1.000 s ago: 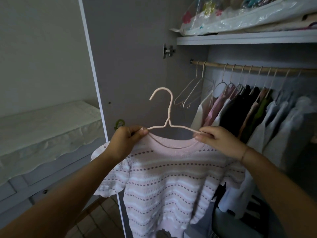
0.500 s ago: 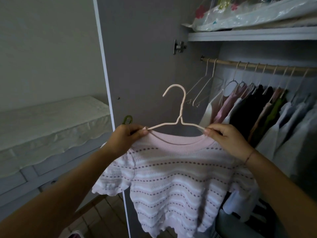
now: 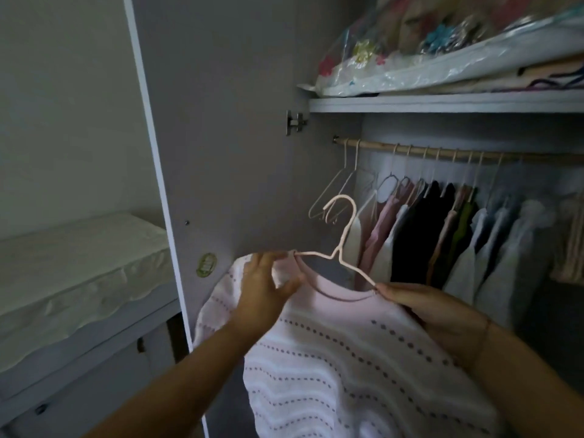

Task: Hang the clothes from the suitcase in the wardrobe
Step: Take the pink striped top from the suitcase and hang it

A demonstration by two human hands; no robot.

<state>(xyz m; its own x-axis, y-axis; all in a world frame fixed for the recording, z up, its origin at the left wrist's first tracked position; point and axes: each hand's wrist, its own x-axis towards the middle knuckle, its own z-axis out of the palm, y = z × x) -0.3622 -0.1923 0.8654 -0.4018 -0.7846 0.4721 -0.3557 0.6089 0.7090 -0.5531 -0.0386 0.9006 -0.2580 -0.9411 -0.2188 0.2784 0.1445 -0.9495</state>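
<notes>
A pink and white striped knit top [image 3: 341, 368] sits on a pale pink wire hanger [image 3: 339, 248], tilted so its left end is higher. My left hand [image 3: 265, 292] pinches the top's left shoulder at the hanger's end. My right hand [image 3: 433, 314] grips the right shoulder over the hanger's other end. The hook points left, below and left of the wooden rail [image 3: 458, 151] in the open wardrobe. The suitcase is out of view.
Several garments [image 3: 442, 235] hang along the rail, with two bare white hangers [image 3: 335, 188] at its left end. The grey wardrobe door [image 3: 221, 137] stands open on the left. Bagged bedding [image 3: 426, 58] lies on the shelf above. A covered low cabinet [image 3: 72, 273] stands at left.
The top and hanger have moved right, closer to the wardrobe, and tilted down to the right. My left hand has shifted its hold on the shoulder.
</notes>
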